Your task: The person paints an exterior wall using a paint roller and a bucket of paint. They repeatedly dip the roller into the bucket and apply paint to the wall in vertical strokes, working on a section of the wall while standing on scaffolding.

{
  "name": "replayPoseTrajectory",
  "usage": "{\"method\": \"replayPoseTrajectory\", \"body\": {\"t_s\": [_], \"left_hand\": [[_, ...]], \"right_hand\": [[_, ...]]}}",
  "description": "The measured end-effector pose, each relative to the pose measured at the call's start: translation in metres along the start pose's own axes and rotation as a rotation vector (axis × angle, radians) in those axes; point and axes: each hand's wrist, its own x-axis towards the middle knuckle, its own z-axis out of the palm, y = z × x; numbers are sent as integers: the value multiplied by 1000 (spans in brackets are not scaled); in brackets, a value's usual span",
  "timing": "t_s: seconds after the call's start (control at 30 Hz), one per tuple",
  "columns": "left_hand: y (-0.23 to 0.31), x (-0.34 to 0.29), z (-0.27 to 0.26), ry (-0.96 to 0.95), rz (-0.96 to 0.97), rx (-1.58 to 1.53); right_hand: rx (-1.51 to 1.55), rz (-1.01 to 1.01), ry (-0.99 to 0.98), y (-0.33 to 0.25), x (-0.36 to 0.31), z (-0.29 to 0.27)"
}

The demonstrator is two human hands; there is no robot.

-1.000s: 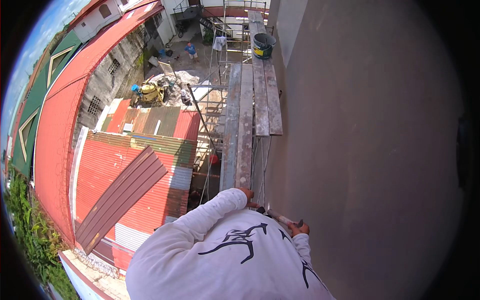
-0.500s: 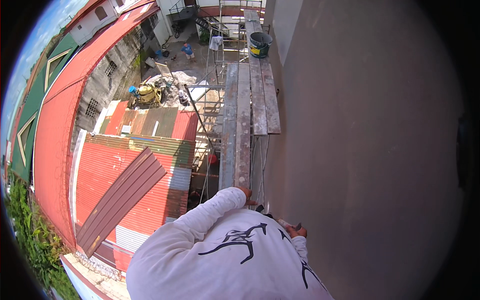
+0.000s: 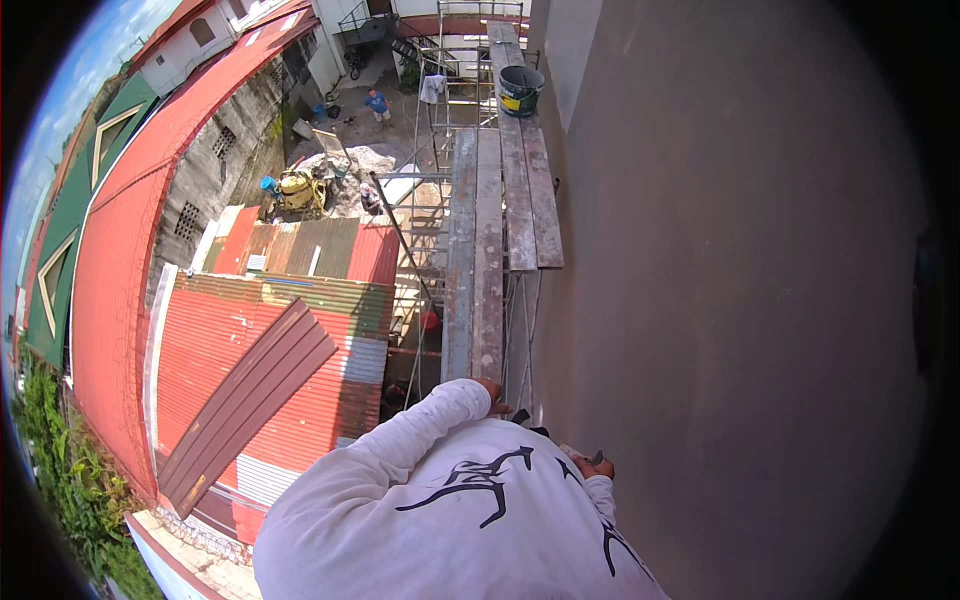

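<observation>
My left hand (image 3: 492, 394) is at the near end of the scaffold planks (image 3: 487, 300), beyond the cuff of my white sleeve (image 3: 455, 402). One finger stretches toward the right and nothing shows in its grasp; the other fingers are partly hidden. Close to the grey wall (image 3: 740, 300), my right hand (image 3: 598, 466) is closed around a small, pale and dark object that I cannot make out. Between the hands lies a dark shape (image 3: 521, 416), mostly covered by my white shirt (image 3: 450, 510).
Farther along the planks stands a dark bucket (image 3: 520, 98). Metal scaffold bars (image 3: 428, 200) run along the left, above a deep drop. Below are red corrugated roofs (image 3: 240, 340), a loose brown roofing sheet (image 3: 250, 405), a yellow mixer (image 3: 300, 190) and a person in blue (image 3: 377, 104).
The surroundings have shifted slightly right and down in the picture. My right hand stays closed by the wall, and my left hand has barely moved.
</observation>
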Motion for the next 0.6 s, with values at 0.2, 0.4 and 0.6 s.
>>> {"method": "replayPoseTrajectory", "body": {"t_s": [0.2, 0.4, 0.6], "left_hand": [[10, -25, -24, -25, -4, -18], [-3, 15, 8, -149, -83, 74], [-29, 41, 70, -208, -91, 134]], "right_hand": [[-68, -7, 26, 40, 12, 6], [-148, 296, -2, 111, 47, 28], [-237, 309, 94, 133, 46, 35]]}}
